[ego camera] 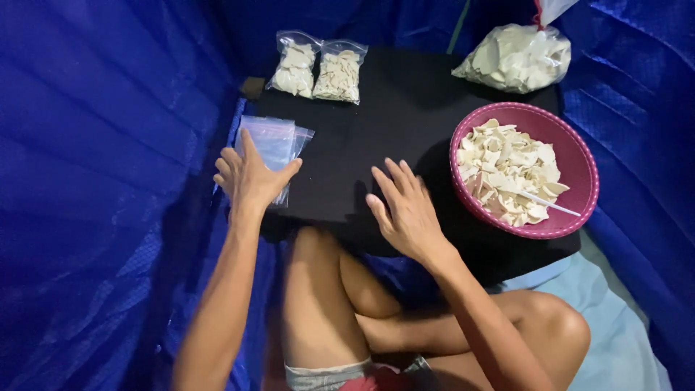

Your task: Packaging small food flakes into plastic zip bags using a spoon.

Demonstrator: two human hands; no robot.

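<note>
I am resting my left hand [250, 177] flat, fingers spread and gripping nothing, on a stack of empty clear zip bags [274, 145] lying at the left edge of the black board [376, 123]. My right hand [405, 210] is lying open too, palm down on the board's near middle, holding nothing. Bare black surface is stretching between my hands and beyond them toward the board's far edge, where two filled zip bags [317, 70] of pale chips are sitting side by side. The pink basket [579, 163] of chips is filling the board's right side, its rim overhanging the right edge, well apart from my right hand. A big clear bag of chips [515, 56] is sitting at the board's far right corner.
</note>
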